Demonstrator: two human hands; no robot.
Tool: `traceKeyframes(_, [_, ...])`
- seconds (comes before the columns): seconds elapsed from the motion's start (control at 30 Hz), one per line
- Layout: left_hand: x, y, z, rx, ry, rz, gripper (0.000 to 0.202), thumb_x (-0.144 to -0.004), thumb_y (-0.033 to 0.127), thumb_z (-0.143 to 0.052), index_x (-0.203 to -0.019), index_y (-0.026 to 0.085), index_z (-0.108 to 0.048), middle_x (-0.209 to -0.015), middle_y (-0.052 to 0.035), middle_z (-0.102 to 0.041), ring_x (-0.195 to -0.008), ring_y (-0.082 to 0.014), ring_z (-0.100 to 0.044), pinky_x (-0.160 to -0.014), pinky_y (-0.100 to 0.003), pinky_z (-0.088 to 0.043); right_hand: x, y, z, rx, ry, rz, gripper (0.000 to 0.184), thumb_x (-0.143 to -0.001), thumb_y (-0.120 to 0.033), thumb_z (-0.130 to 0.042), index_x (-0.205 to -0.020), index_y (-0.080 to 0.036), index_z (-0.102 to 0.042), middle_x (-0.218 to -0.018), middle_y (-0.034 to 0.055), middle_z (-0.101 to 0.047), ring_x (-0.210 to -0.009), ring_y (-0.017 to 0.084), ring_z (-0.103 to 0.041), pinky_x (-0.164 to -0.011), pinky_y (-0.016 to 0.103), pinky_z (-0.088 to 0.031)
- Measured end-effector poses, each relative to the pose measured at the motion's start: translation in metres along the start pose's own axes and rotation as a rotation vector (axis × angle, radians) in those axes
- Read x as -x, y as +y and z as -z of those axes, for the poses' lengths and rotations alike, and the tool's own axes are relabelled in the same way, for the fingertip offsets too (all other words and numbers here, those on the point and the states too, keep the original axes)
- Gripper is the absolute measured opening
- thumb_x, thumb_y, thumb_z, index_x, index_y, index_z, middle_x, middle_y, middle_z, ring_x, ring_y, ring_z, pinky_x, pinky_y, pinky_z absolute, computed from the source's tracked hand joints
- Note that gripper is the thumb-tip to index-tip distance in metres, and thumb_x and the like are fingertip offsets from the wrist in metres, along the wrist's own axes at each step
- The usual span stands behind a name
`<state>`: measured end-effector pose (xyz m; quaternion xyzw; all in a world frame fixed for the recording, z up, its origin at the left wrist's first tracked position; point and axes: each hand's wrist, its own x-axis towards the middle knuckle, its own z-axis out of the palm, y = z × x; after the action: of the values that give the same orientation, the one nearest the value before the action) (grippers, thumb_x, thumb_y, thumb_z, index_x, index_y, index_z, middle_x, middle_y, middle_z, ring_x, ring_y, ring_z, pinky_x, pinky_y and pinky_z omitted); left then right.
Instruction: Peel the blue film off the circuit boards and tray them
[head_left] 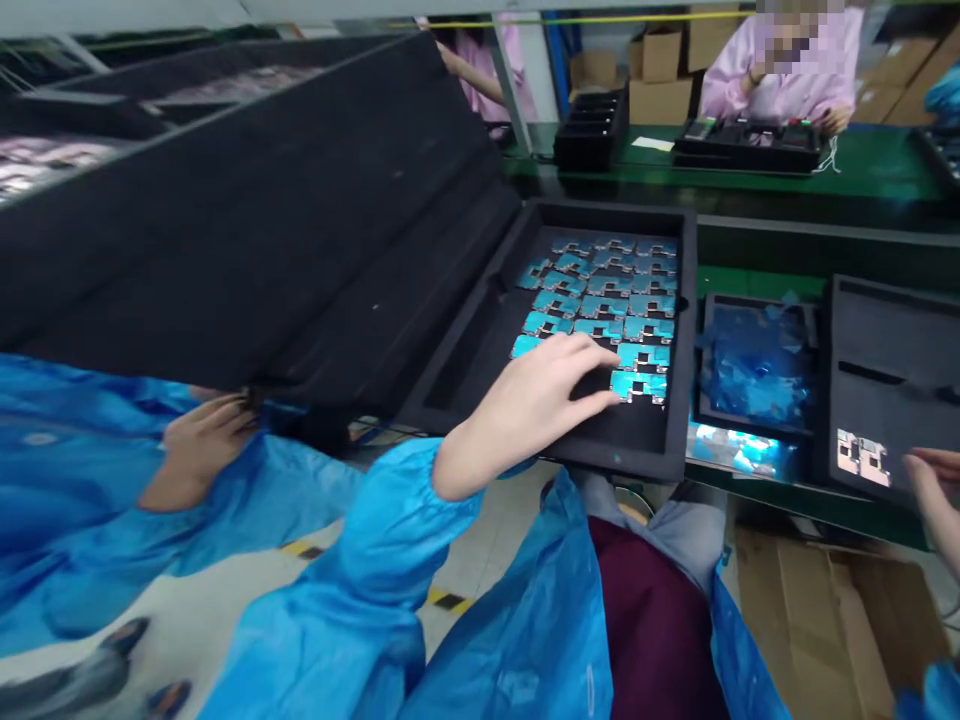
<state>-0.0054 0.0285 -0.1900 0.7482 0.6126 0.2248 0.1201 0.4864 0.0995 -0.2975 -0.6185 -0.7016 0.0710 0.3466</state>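
Observation:
My left hand (525,410) reaches into a black foam tray (690,350), its spread fingers over the lower rows of circuit boards (600,305) with shiny blue film. The hand holds no board that I can see. My right hand (930,490), cut off by the frame's edge, is open and close to a pair of bare boards (862,460) in a dark foam case (892,340). The tray's large black foam lid (225,230) stands raised on the left. Another person's hand (199,445), in a blue sleeve, grips its edge.
A black tray of crumpled blue film (757,365) stands between the foam tray and the case. Beyond, a green workbench (870,165) holds black fixtures, with co-workers in pink smocks behind it. Cardboard lies on the floor at lower right; cartons are stacked at the back.

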Motion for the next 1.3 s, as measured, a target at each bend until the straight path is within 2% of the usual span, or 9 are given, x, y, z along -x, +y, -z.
traceKeyframes(0.17, [-0.018,-0.002,-0.023,-0.035,-0.099,-0.006,0.025,-0.102,0.029,-0.070,-0.126,0.021,-0.070,-0.123,-0.0093,-0.070,-0.111,-0.0277,-0.071,-0.094,-0.040,-0.058,0.020,-0.073,-0.015,0.078,-0.023,0.029,0.025,-0.101,-0.053,-0.068,-0.105,-0.031,-0.078,-0.096,0.0075,-0.082,-0.068,0.030,-0.070,-0.060,0.044,-0.049])
traceKeyframes(0.3, [-0.018,0.000,-0.011,0.113,-0.086,0.048,0.011,-0.098,0.030,-0.073,-0.104,0.021,-0.073,-0.101,-0.0043,-0.068,-0.089,-0.0225,-0.069,-0.081,-0.036,-0.057,0.031,-0.109,-0.028,-0.083,-0.031,0.158,0.023,-0.105,-0.043,-0.067,-0.107,-0.024,-0.080,-0.104,0.0072,-0.083,-0.090,0.025,-0.077,-0.075,0.036,-0.058])
traceKeyframes(0.4, [0.001,0.026,0.007,0.307,0.087,0.144,0.013,-0.099,0.032,-0.072,-0.092,0.021,-0.071,-0.093,-0.0025,-0.067,-0.079,-0.0192,-0.067,-0.070,-0.032,-0.057,0.045,-0.144,-0.029,-0.276,-0.023,0.217,0.013,-0.105,-0.031,-0.071,-0.111,-0.025,-0.080,-0.104,0.0061,-0.082,-0.091,0.023,-0.076,-0.077,0.035,-0.060])
traceKeyframes(0.47, [0.020,0.054,0.011,0.464,0.168,0.196,0.015,-0.099,0.032,-0.073,-0.089,0.022,-0.069,-0.090,-0.0021,-0.067,-0.075,-0.0177,-0.067,-0.065,-0.030,-0.057,0.056,-0.170,-0.027,-0.490,-0.055,0.227,0.021,-0.103,-0.028,-0.074,-0.123,-0.027,-0.079,-0.108,0.0074,-0.082,-0.092,0.024,-0.077,-0.074,0.035,-0.062])
traceKeyframes(0.6, [0.046,0.101,-0.016,0.792,0.036,0.145,0.015,-0.096,0.027,-0.077,-0.085,0.021,-0.071,-0.086,-0.0040,-0.069,-0.074,-0.0181,-0.069,-0.063,-0.028,-0.060,0.072,-0.208,-0.029,-0.830,-0.164,0.141,0.039,-0.096,-0.039,-0.084,-0.133,-0.029,-0.076,-0.109,0.0094,-0.080,-0.087,0.026,-0.077,-0.064,0.037,-0.064])
traceKeyframes(0.7, [0.049,0.114,-0.056,0.957,-0.002,0.189,0.014,-0.097,0.027,-0.077,-0.087,0.020,-0.071,-0.088,-0.0037,-0.065,-0.074,-0.0164,-0.068,-0.061,-0.025,-0.061,0.079,-0.213,-0.033,-0.882,-0.129,-0.019,0.017,-0.094,-0.038,-0.086,-0.105,-0.028,-0.077,-0.090,0.0043,-0.077,-0.080,0.023,-0.075,-0.062,0.034,-0.064])
traceKeyframes(0.83, [0.043,0.118,-0.098,1.053,-0.052,0.224,0.021,-0.096,0.028,-0.078,-0.082,0.019,-0.066,-0.087,-0.0017,-0.059,-0.074,-0.0143,-0.066,-0.061,-0.021,-0.062,0.089,-0.197,-0.033,-0.915,-0.144,-0.171,0.022,-0.095,-0.039,-0.085,-0.110,-0.026,-0.076,-0.095,0.0034,-0.078,-0.077,0.019,-0.076,-0.064,0.030,-0.064])
traceKeyframes(1.17, [0.042,0.111,-0.141,1.145,-0.264,0.239,0.030,-0.100,0.045,-0.073,-0.086,0.020,-0.064,-0.086,-0.0001,-0.060,-0.069,-0.0147,-0.066,-0.063,-0.026,-0.064,0.104,-0.176,-0.033,-0.818,-0.106,-0.290,0.019,-0.097,-0.041,-0.082,-0.097,-0.023,-0.079,-0.087,0.0012,-0.077,-0.072,0.016,-0.073,-0.065,0.027,-0.064])
traceKeyframes(1.3, [0.037,0.105,-0.164,0.986,-0.117,0.169,0.036,-0.102,0.047,-0.069,-0.079,0.021,-0.060,-0.079,0.0001,-0.059,-0.071,-0.0151,-0.061,-0.066,-0.025,-0.057,0.106,-0.166,-0.050,-0.722,-0.088,-0.249,0.020,-0.101,-0.043,-0.075,-0.098,-0.023,-0.076,-0.093,0.0019,-0.076,-0.079,0.017,-0.073,-0.073,0.029,-0.064])
